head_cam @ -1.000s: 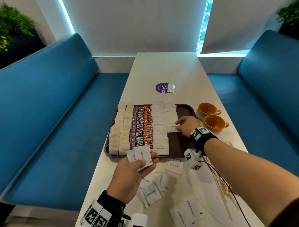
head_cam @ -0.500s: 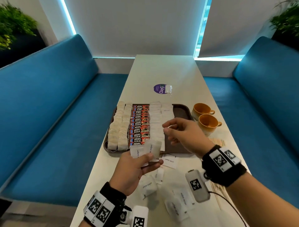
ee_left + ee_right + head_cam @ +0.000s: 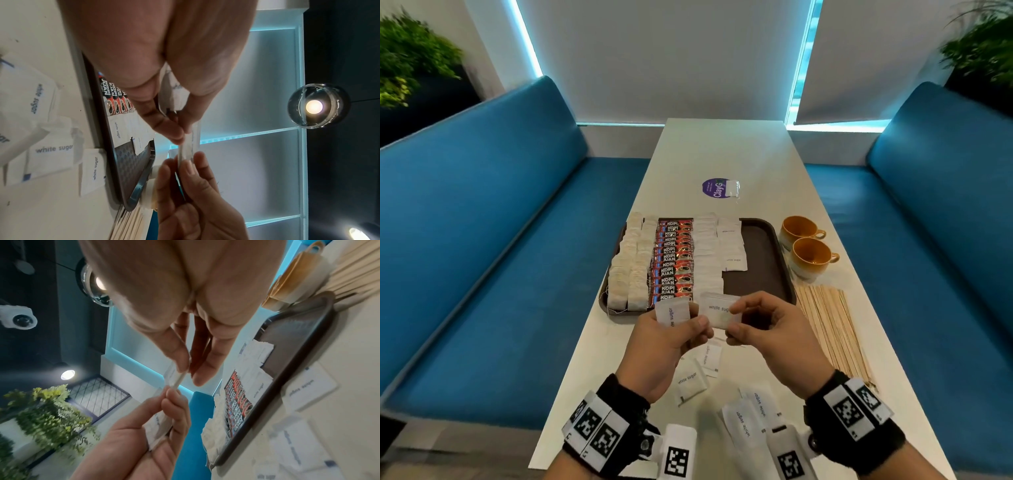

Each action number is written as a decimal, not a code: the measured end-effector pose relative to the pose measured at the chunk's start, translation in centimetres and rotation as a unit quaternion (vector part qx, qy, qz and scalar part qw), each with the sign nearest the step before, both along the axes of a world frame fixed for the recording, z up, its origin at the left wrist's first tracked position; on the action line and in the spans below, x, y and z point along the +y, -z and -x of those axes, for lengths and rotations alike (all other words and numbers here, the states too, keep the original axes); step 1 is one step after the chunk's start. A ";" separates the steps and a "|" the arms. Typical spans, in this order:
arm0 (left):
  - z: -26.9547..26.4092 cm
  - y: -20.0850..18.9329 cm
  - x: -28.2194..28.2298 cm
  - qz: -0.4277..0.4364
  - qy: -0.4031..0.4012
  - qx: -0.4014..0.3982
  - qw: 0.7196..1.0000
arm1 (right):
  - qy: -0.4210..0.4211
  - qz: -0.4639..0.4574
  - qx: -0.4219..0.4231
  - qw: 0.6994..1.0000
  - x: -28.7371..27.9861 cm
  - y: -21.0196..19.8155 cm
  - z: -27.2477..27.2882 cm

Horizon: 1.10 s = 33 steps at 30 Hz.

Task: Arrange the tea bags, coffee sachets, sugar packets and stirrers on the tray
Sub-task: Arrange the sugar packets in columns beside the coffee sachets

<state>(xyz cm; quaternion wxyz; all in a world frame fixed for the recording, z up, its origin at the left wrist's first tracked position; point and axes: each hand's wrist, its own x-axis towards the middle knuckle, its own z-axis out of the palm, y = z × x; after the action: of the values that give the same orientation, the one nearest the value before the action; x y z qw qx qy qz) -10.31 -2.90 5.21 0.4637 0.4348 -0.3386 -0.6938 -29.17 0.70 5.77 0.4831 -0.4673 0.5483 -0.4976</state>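
Both hands up over the table's near end: our left hand grips a few sugar packets, our right hand pinches one packet beside them, just short of the tray.

You can read "white sugar" on the sugar packets, "KOPI JUAN" on the coffee sachets on the tray — "ClayG" on the purple sticker beyond it.
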 end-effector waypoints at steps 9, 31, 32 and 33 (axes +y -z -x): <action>0.0 0.0 0.3 -0.014 0.027 0.023 0.999 | 0.025 -0.018 -0.092 0.995 0.0 0.7 0.9; -1.5 1.9 -1.6 -0.080 -0.013 0.044 0.996 | 0.138 -0.114 -0.094 0.979 -8.6 2.1 5.5; -1.6 2.0 -1.7 -0.076 -0.010 0.038 0.996 | 0.147 -0.123 -0.070 0.979 -9.8 2.6 5.8; -1.7 2.2 -1.8 -0.072 -0.012 0.036 0.997 | 0.155 -0.134 -0.050 0.978 -11.0 3.1 6.1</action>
<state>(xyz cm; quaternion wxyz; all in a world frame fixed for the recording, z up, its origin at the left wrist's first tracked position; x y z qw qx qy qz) -8.66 -4.72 3.04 0.4513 0.4459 -0.2655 -0.7259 -35.30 -10.34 2.63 0.4849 -0.2829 0.6509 -0.5111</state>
